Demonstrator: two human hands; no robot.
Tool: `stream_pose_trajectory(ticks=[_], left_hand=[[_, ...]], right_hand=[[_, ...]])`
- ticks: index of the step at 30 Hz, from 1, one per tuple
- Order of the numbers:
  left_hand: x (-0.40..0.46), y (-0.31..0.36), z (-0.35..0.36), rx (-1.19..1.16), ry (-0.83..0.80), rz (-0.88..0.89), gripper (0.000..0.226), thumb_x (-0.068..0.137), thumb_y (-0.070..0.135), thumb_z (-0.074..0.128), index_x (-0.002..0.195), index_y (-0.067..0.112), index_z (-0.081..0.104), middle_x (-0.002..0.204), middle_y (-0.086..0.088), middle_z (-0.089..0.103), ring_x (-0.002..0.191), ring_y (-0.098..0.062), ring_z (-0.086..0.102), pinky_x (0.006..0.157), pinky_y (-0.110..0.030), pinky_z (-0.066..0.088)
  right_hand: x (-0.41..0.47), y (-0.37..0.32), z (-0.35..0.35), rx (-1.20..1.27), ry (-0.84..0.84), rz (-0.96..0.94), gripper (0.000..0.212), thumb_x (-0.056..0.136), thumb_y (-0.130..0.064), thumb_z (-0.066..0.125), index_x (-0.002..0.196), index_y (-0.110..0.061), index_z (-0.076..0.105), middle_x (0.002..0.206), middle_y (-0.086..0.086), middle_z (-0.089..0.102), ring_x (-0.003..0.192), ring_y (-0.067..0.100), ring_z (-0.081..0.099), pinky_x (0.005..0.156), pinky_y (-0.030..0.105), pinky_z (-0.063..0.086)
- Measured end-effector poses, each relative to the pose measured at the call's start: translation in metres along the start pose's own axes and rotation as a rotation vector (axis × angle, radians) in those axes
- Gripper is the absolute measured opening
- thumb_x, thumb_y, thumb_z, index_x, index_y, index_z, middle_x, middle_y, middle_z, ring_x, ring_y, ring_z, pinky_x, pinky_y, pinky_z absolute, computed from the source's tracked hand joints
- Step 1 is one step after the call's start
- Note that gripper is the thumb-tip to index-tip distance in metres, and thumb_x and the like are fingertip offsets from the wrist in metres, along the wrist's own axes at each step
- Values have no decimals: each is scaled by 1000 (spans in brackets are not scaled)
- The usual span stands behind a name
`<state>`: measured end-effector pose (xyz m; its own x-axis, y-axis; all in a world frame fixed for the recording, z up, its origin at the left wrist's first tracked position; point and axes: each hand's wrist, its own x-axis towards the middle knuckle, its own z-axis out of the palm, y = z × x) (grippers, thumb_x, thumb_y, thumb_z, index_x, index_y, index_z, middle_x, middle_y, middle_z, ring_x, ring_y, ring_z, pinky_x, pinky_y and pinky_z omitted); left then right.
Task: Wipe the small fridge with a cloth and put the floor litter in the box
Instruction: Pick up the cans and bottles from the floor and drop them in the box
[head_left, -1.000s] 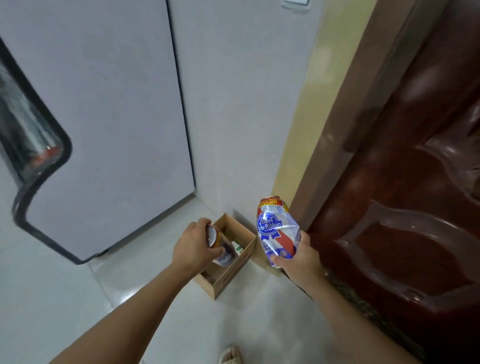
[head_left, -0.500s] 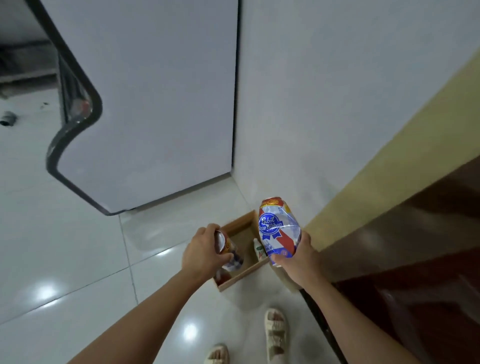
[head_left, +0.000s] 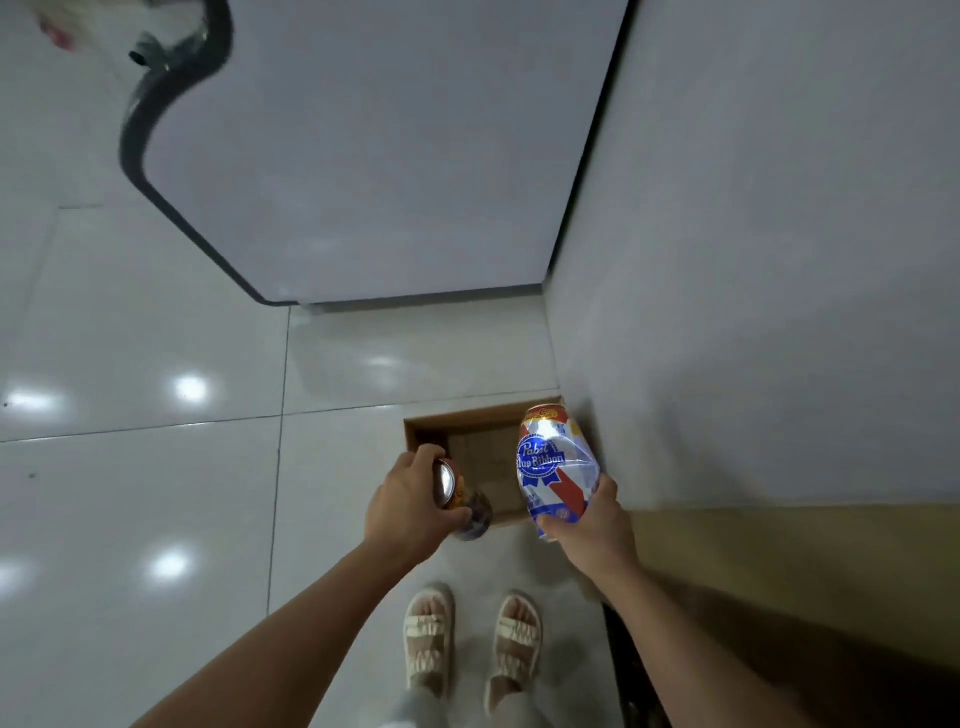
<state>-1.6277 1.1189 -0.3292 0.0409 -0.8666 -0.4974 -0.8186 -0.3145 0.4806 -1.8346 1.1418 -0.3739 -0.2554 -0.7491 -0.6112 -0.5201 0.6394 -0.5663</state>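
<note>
nearest the camera, two sandalled feet (head_left: 470, 644) stand on the glossy white floor tiles (head_left: 156, 467). just ahead, the left hand (head_left: 410, 506) grips a small can (head_left: 457, 493) lying tilted, its silver end up toward the camera, held above the near-left corner of the open cardboard box (head_left: 478, 447). the right hand (head_left: 587, 525) clasps the base of a crushed pabst blue ribbon can (head_left: 553, 462), long axis roughly upright, above the box's right side. the box sits directly under and ahead of both hands, against the wall (head_left: 753, 312); a straight release looks enough. beyond it stands the small fridge (head_left: 363, 156).
</note>
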Motion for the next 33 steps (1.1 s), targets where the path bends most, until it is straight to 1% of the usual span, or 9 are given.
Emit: stream_pose_trajectory(ticks=[5,8,10,13,16,19,23,28,33], left_hand=[[63,-17,53,-17,-22,-47,71,67,34,79,127,23,43,121,-1,53,105,-21,56,85,-35,53],[107,-36,87,-17,-18,-59,71,67,32,80,127,22,44,123,-2,52,108,-21,55,85,-32,50],[136,-50,111,-3,-31,-66,71,68,32,79,128,22,42,125,-2,51,109,-20,54,85,-31,48],[178,-72,148,23,-61,-64,71,69,34,78,128,23,41,125,-1,50,108,-20,53,85,-33,50],[215,-93,185,62,-102,-60,71,70,34,78,129,23,41,125,-2,50,109,-22,53,86,-33,50],[249,-111,221,87,-137,-62,73,71,34,78,131,21,39,127,-3,49,113,-22,52,88,-33,48],[296,-129,264,95,-196,-85,74,69,35,79,130,19,41,127,-7,50,113,-24,52,87,-34,50],[335,-147,310,135,-286,-112,77,70,35,79,133,17,40,127,-10,53,113,-28,55,88,-38,53],[355,-167,341,157,-363,-131,74,69,36,80,130,15,43,126,-9,54,111,-26,56,87,-35,52]], right_hand=[[61,34,39,16,-14,43,87,64,-20,85,135,-13,35,122,3,56,103,19,58,79,26,51],[102,60,66,17,-33,59,84,63,-18,85,133,-15,38,120,1,57,100,16,58,68,15,46],[129,76,86,25,-47,68,86,66,-18,84,136,-17,36,124,0,54,106,15,57,68,13,44],[171,97,116,0,-51,60,87,68,-20,83,139,-19,32,128,-1,51,111,16,55,77,19,48],[212,117,147,-33,-62,51,91,70,-22,82,142,-20,27,131,1,50,111,16,55,79,21,49],[248,136,173,-103,-45,50,94,71,-22,80,145,-20,21,137,3,46,122,22,50,92,33,47],[292,160,200,-131,-72,103,94,73,-20,78,145,-17,18,140,6,44,126,26,47,95,34,44],[337,185,230,-185,-105,188,97,72,-21,79,146,-18,16,139,10,45,126,30,47,99,42,46],[362,195,248,-139,-110,197,102,77,-13,75,149,-15,3,149,12,28,134,31,36,101,37,41]])
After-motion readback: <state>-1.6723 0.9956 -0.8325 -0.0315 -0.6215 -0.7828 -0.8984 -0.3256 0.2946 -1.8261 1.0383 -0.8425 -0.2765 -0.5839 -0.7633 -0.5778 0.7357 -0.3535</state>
